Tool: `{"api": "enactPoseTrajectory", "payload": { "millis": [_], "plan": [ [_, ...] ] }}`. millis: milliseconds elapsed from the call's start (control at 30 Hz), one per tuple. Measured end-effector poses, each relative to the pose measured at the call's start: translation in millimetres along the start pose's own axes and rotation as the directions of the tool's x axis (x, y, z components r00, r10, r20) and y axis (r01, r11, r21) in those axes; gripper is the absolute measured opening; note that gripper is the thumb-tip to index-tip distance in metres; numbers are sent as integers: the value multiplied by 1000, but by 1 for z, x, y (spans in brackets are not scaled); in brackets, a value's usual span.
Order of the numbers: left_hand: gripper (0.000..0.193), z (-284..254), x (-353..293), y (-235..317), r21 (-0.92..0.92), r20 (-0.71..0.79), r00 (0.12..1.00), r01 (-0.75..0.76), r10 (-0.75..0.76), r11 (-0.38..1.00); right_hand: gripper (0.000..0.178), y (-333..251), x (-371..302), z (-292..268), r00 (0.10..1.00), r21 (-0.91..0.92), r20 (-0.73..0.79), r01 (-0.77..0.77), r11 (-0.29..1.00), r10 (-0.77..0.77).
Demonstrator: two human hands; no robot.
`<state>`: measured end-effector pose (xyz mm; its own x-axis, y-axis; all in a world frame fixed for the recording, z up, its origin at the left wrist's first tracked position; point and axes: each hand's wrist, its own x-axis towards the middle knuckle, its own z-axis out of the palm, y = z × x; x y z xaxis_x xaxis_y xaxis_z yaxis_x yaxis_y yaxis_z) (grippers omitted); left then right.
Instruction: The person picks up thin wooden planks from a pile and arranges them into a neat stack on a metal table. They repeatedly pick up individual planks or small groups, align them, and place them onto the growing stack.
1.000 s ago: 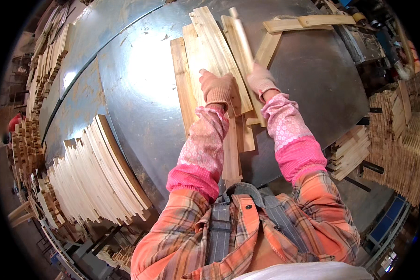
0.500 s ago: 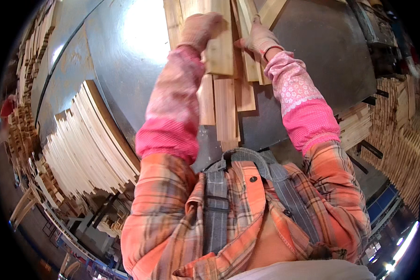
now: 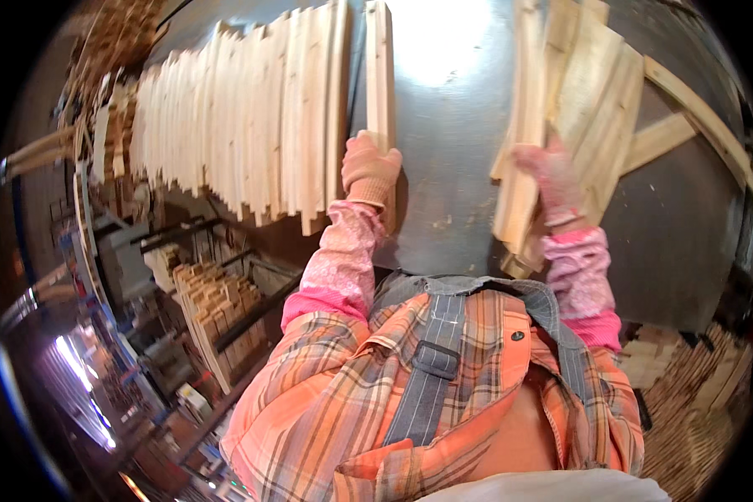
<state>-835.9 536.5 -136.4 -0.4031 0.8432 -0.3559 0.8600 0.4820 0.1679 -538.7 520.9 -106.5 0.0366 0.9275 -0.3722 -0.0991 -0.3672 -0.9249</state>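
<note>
My left hand [image 3: 371,171], in a pale knitted glove, is closed around the near part of a long light-wood strip [image 3: 380,71]. This strip lies just right of a tight row of similar strips [image 3: 251,113], with a narrow gap between them. At the right, my gloved right hand [image 3: 552,180] is closed on a wooden board [image 3: 520,188] at the left side of a loose, fanned pile of boards [image 3: 598,109]. Motion blurs this hand slightly, and its fingertips are partly hidden.
Both groups of wood lie on a grey metal tabletop [image 3: 443,159]. Two crossing wooden pieces [image 3: 661,140] rest beyond the pile at the right. Stacked wood [image 3: 699,381] stands low at the right, and more short pieces [image 3: 217,301] sit below the table's left side.
The view has turned left. My left hand has moved left and now holds a strip beside the row. My right hand has shifted on the pile, whose boards are spread differently.
</note>
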Motion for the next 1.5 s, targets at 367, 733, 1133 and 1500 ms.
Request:
{"api": "enactPoseTrajectory", "payload": {
  "millis": [367, 733, 1133, 1500],
  "plan": [
    [70, -36, 0, -98, -106, -291, 841, -503, 457, 858, 78, 20, 72, 230, 815, -795, 413, 104, 598, 407],
    [38, -45, 7, -27, -454, -428, 638, -764, 640, 458, 47, -44, -48, -27, 734, -706, -674, -605, 368, -85],
    [25, -156, 59, -80, -949, -243, 908, -296, 341, 112, 105, 49, -99, -29, 769, -736, -635, -630, 248, 73],
    [27, -122, 36, -13, -926, -77, 845, -258, 530, 277, 109, 40, -89, -42, 798, -723, -592, -588, 363, 114]
  ]
}}
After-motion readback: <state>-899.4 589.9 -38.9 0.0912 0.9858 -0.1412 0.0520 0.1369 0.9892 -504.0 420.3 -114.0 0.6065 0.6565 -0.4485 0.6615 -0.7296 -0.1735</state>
